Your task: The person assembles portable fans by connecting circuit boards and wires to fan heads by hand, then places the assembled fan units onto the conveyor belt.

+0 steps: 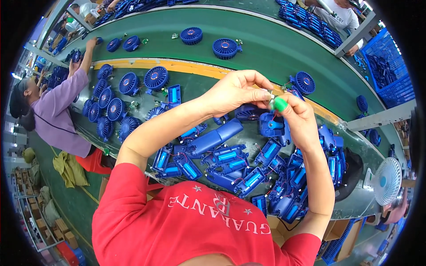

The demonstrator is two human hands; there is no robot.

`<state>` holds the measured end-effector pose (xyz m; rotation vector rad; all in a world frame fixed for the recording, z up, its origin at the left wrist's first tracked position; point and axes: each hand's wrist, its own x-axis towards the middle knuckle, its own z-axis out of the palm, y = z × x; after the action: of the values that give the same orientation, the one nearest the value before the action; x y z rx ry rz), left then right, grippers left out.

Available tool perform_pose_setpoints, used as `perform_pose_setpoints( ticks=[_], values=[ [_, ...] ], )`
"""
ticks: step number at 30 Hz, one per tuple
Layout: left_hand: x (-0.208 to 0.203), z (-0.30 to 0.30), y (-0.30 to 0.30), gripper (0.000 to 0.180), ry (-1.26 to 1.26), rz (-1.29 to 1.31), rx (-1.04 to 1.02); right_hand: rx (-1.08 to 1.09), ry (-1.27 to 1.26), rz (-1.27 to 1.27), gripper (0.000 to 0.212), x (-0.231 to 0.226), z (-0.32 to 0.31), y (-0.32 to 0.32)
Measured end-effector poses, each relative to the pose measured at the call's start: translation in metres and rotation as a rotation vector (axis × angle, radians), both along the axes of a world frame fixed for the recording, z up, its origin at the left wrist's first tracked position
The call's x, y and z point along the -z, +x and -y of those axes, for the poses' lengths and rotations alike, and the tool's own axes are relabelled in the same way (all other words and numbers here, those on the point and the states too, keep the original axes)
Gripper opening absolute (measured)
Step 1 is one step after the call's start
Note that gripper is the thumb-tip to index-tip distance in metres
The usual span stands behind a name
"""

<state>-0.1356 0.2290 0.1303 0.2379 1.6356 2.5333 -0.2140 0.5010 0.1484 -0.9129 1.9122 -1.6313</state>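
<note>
Left hand: my left hand (235, 91) is raised over the bench, fingers curled in, thumb and fingertips pinched on a small metal part (270, 94) at the top of the green piece.
Left arm: forearm runs from my red sleeve (133, 186) up and to the right, elbow bent, wrist cocked inward.
Right hand: my right hand (299, 117) is up too, closed on a small green cylinder (279, 104), held between thumb and forefinger; the two hands touch at the fingertips.
Right arm: forearm rises nearly straight from the lower right, elbow low, wrist bent toward the left hand.
Held piece: green cylinder sits between both hands, above the pile, clear of the bench; thin red wire (276, 116) hangs from it toward a blue housing (271, 125) just below, whether it joins I cannot tell.
Under hands: heap of blue handle shells with batteries (230, 162) and red wires, piled loosely, some overlapping.
Beside heap: one long closed blue handle (215, 137) lies slanted on top.
Left of heap: cluster of blue round fan heads (113, 108), lying flat, close together.
Surface: green workbench (199, 84) with a yellow strip (177, 66) along the conveyor edge.
Belt: green conveyor (266, 44) carries a few fan heads, well apart.
Others: a person in a purple top (57, 111) at my left reaches to the belt; another person in a white shirt (339, 15) across it.
Far right: small white fan (386, 179) near the bench end.
</note>
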Motion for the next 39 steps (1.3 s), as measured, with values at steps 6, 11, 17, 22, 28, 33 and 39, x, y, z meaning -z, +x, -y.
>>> perform_pose_setpoints(
  ticks=[6,11,17,22,28,33,39],
  values=[
    [0.007,0.0,-0.014,0.027,0.139,-0.012,0.065,-0.023,-0.089,0.164,0.029,-0.009,0.004,-0.001],
    [0.011,-0.001,-0.023,0.027,0.118,-0.026,0.078,0.026,-0.095,0.173,0.028,0.007,-0.007,-0.027],
    [0.014,-0.003,-0.029,0.027,0.086,-0.022,0.053,0.036,-0.122,0.204,0.03,0.006,-0.001,-0.023],
    [0.014,-0.007,-0.031,0.027,0.043,-0.005,0.014,0.08,0.011,-0.22,0.029,-0.003,-0.005,-0.022],
    [0.023,-0.012,-0.038,0.028,0.121,-0.047,0.07,-0.001,-0.109,-0.09,0.023,0.007,-0.01,-0.027],
    [0.023,-0.005,-0.041,0.031,0.027,0.064,0.281,-0.151,0.019,-0.096,0.021,-0.016,-0.02,-0.04],
    [0.028,-0.015,-0.065,0.024,0.059,0.04,0.192,-0.115,0.061,-0.066,0.025,-0.008,-0.019,-0.066]
  ],
)
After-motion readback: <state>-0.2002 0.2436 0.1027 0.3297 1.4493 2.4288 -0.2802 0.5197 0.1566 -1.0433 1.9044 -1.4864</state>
